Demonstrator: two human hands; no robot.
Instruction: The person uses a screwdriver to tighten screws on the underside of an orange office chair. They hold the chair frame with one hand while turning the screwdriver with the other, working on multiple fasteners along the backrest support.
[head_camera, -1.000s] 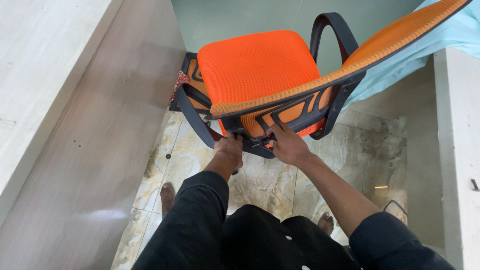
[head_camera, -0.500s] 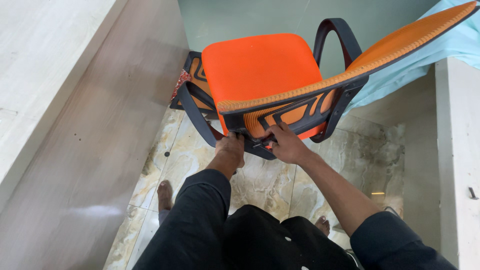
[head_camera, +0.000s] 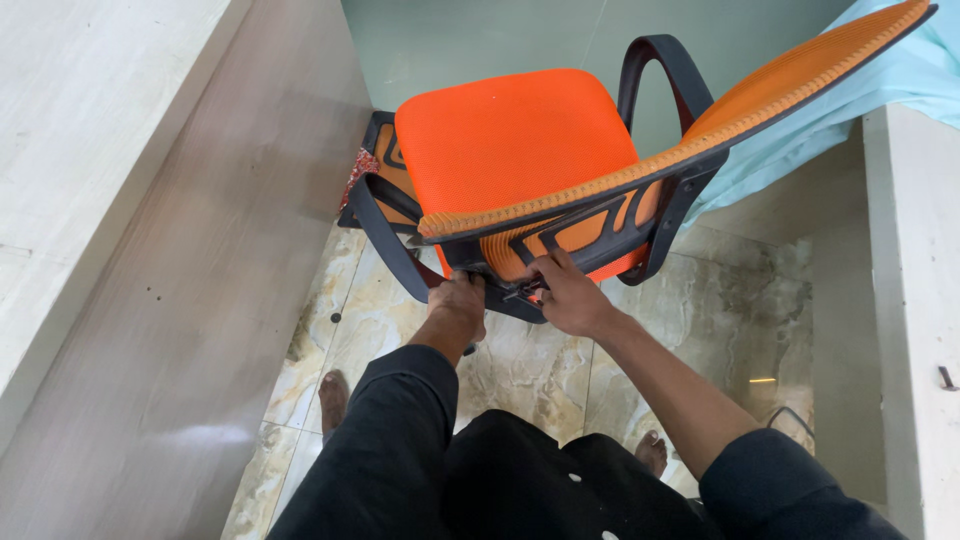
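Observation:
An orange office chair (head_camera: 510, 140) with a black frame stands in front of me on the marble floor, its mesh backrest (head_camera: 700, 130) nearest me and tilted. My left hand (head_camera: 458, 305) reaches under the backrest at the black bracket below the seat, fingers curled on the frame. My right hand (head_camera: 567, 293) sits beside it, fingers pressed on the black bracket at the backrest's lower edge. What lies between the fingers is hidden. A black armrest loop (head_camera: 665, 70) rises at the far right of the seat.
A pale wooden panel (head_camera: 150, 250) slopes along the left. A white desk edge (head_camera: 915, 300) runs down the right, with light blue cloth (head_camera: 880, 90) draped behind the chair. My bare feet (head_camera: 335, 395) rest on the marble tiles (head_camera: 530, 370). A green wall is behind.
The view has shifted slightly and the chair sits a little further right in view. Both hands stay at the bracket under the backrest, hardly moved.

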